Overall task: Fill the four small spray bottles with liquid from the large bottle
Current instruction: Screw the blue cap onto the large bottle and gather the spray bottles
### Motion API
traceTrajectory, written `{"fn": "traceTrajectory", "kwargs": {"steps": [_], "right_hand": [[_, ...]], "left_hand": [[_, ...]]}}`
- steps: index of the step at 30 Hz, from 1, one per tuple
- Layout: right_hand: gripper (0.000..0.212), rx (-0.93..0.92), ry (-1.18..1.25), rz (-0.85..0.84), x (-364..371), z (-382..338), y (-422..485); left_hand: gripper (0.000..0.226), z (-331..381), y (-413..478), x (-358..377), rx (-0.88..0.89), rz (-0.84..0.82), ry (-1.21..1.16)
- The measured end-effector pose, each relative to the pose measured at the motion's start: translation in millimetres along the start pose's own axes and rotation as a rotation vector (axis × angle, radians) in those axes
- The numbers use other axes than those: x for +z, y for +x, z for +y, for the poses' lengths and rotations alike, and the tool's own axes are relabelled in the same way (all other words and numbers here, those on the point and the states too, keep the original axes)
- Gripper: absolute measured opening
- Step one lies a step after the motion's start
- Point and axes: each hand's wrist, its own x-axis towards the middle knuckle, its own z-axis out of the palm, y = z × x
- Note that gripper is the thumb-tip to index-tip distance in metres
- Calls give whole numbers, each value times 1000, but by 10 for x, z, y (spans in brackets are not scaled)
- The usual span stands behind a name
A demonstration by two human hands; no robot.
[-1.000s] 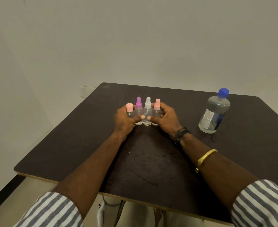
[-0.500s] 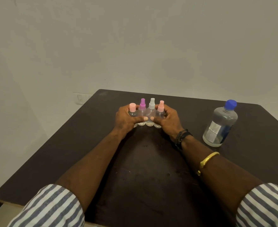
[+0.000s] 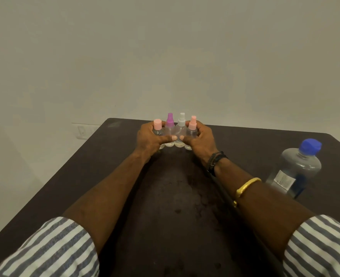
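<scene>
Several small clear spray bottles stand in a tight row on the dark table [image 3: 85, 186]: one with a pink cap [image 3: 157, 124], one with a purple sprayer [image 3: 170, 121], one with a white sprayer [image 3: 181, 120] and one with a pink sprayer [image 3: 192, 123]. My left hand [image 3: 150, 139] wraps round the left end of the row and my right hand [image 3: 202, 140] round the right end, thumbs almost meeting in front. The large clear bottle [image 3: 297, 168] with a blue cap stands at the right, apart from both hands.
A plain wall rises behind the table, with a wall socket [image 3: 83, 131] low at the left. The table's far edge runs just behind the row of bottles. I wear striped sleeves, a gold bangle [image 3: 245, 186] and dark wristbands on the right arm.
Both hands have pushed the row of small bottles further away across the table, close to its far edge. The camera has tilted up, so the large bottle sits lower right.
</scene>
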Motion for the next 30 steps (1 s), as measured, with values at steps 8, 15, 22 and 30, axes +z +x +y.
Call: {"fn": "traceTrajectory", "kwargs": {"steps": [8, 15, 22, 30], "right_hand": [[44, 29, -27, 45, 152, 166, 356], [48, 46, -41, 68, 218, 296, 502], [48, 55, -50, 53, 243, 356, 593], [49, 53, -63, 14, 224, 446, 746]], "left_hand": [[51, -147, 472, 62, 35, 6, 11], [53, -309, 645, 132, 29, 3, -34], [54, -430, 714, 148, 5, -21, -91], [53, -475, 830, 150, 12, -98, -133]]}}
